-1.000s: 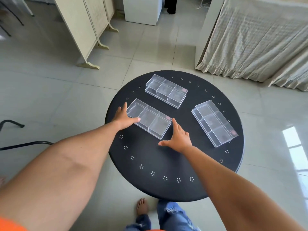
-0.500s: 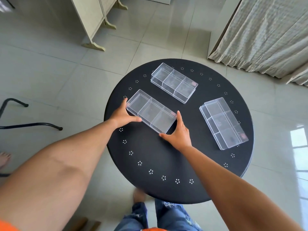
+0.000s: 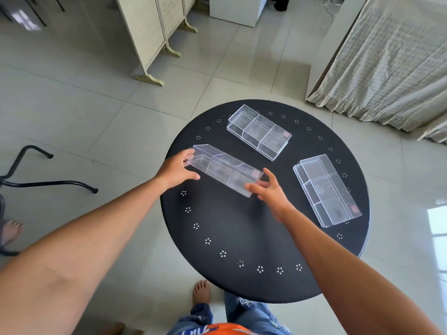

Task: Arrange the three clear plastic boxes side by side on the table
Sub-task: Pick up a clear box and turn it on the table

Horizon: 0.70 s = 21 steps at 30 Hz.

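Three clear plastic boxes with inner dividers are on or over the round black table (image 3: 242, 233). The near-left box (image 3: 225, 169) is lifted and tilted on its long edge. My left hand (image 3: 176, 169) grips its left end and my right hand (image 3: 268, 189) grips its right end. A second box (image 3: 258, 131) lies flat at the table's far side. The third box (image 3: 326, 189) lies flat at the right, angled toward the near-right edge.
A folding screen (image 3: 154, 32) stands on the tiled floor to the far left. A draped cloth (image 3: 391, 56) hangs at the far right. A black chair frame (image 3: 36, 182) sits left of the table. My bare feet and jeans show below the table's near edge.
Both hands closed on the ends of the near-left box and raised it off the table, tipping it onto its edge. The other two boxes stayed put.
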Each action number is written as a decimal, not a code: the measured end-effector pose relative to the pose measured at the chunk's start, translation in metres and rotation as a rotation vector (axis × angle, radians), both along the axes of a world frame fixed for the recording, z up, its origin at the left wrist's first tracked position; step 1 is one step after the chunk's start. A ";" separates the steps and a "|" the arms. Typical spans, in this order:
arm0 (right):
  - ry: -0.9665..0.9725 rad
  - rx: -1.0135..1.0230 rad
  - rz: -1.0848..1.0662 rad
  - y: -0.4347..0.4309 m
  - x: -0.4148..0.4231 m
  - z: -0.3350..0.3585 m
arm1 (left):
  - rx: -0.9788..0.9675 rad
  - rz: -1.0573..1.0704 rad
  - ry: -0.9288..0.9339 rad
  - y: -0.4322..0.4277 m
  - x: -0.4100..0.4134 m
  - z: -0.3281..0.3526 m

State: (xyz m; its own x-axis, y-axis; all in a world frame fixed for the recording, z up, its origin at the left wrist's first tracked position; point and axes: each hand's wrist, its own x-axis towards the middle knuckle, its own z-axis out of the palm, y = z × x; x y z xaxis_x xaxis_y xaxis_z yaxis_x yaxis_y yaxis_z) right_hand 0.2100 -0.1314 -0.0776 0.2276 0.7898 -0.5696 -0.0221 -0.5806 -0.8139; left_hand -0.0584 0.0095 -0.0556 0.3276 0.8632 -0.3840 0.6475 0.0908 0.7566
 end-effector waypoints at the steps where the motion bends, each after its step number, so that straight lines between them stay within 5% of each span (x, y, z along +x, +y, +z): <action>1: 0.030 -0.008 -0.003 0.001 0.001 0.003 | 0.011 -0.009 0.011 0.000 -0.002 0.003; 8: 0.229 -0.098 -0.043 0.010 -0.001 0.023 | 0.140 0.045 0.007 -0.001 -0.003 0.012; 16: 0.529 -0.233 0.018 0.016 0.016 0.034 | -0.129 0.010 -0.271 0.007 -0.001 0.014; 21: 0.452 -0.355 0.034 0.025 0.016 0.046 | -0.205 0.026 -0.220 0.007 0.002 0.008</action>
